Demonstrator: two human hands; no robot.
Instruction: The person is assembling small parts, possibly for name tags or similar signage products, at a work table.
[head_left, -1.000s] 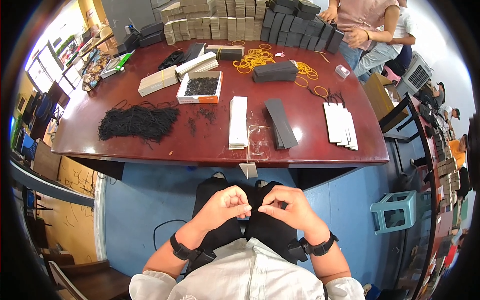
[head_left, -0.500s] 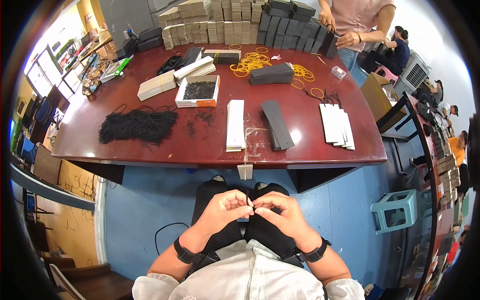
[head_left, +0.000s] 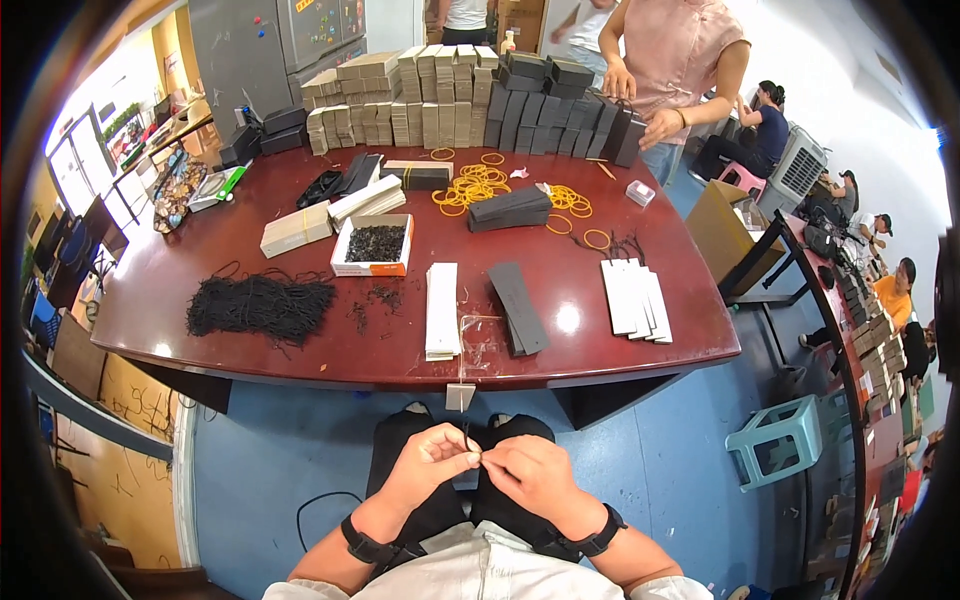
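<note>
Room btwn dark strips (head_left: 517, 312) & white tags (head_left: 635, 300), but stacks (head_left: 462, 125) block rear

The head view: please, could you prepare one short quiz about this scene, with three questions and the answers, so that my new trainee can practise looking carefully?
1. True or false: the left hand and the right hand are close together, on the person's side of the table.

2. Choose one. What lies inside the open box?
A) yellow rubber bands
B) small black pieces
C) white cards

3. Fill in the missing word: seen from the person's seat, the pile of black cords lies to the ____ of the white strips.

Key: 1 true; 2 B; 3 left.
</note>
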